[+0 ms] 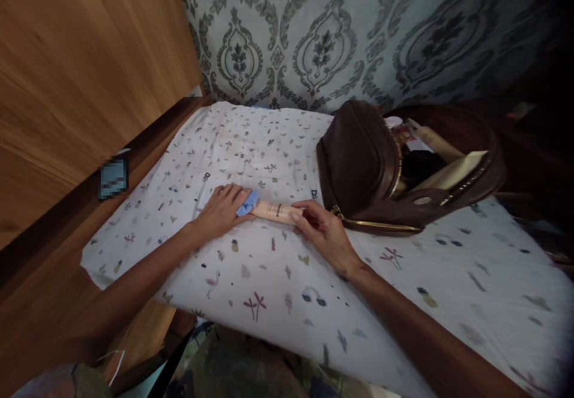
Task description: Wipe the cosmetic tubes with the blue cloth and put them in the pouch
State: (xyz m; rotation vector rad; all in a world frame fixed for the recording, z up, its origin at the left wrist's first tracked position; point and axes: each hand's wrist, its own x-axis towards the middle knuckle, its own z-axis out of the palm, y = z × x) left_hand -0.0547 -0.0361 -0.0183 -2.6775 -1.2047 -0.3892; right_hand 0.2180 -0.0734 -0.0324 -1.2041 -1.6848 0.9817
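Note:
A peach-coloured cosmetic tube with small print on it lies sideways between my two hands, low over the white patterned cloth. My left hand is closed around a blue cloth, which presses against the tube's left end. At the other end, the thumb and fingers of my right hand pinch the tube. Just right of that hand stands a brown leather bag with its gold zip undone. Inside the bag, a beige tube and other items show, some in shadow.
The white cloth with small printed motifs covers the surface under my hands. A wooden panel rises at the left, with a blurred-out object on its dark ledge. Patterned wallpaper closes off the back.

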